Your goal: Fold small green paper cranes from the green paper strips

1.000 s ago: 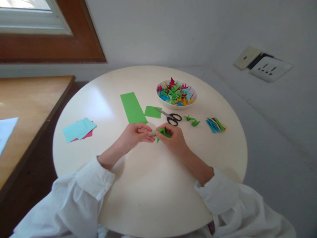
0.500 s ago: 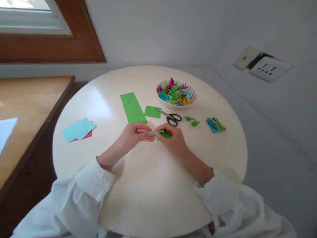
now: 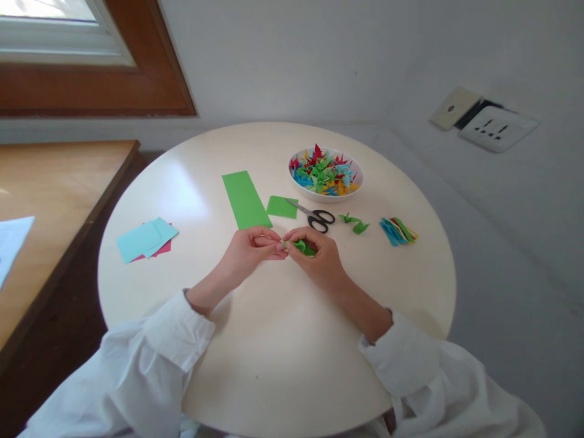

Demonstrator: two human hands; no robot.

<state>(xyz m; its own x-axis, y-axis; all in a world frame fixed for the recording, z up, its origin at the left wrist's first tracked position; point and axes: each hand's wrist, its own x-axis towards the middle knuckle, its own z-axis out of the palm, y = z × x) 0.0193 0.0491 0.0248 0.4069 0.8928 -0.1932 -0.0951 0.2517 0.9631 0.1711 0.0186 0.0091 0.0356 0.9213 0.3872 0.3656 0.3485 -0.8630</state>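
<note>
Between my hands, above the table's middle, is a small folded green paper, partly covered by fingers. My left hand pinches its left tip between thumb and forefinger. My right hand is closed round the folded body, thumb and forefinger close to the left fingertips. Just beyond the hands lie a long green paper sheet, a smaller green paper piece and black-handled scissors, whose blade tip rests over the small piece. Small folded green paper shapes lie right of the scissors.
A white bowl of colourful folded paper cranes stands at the back of the round white table. Flat folded paper strips lie at the right. Light blue and pink paper sheets lie at the left. A wooden table stands beyond.
My left hand has shifted slightly right, its fingertips closer to my right hand's. Less of the folded green paper shows; the point that hung below the fingers is out of sight.
</note>
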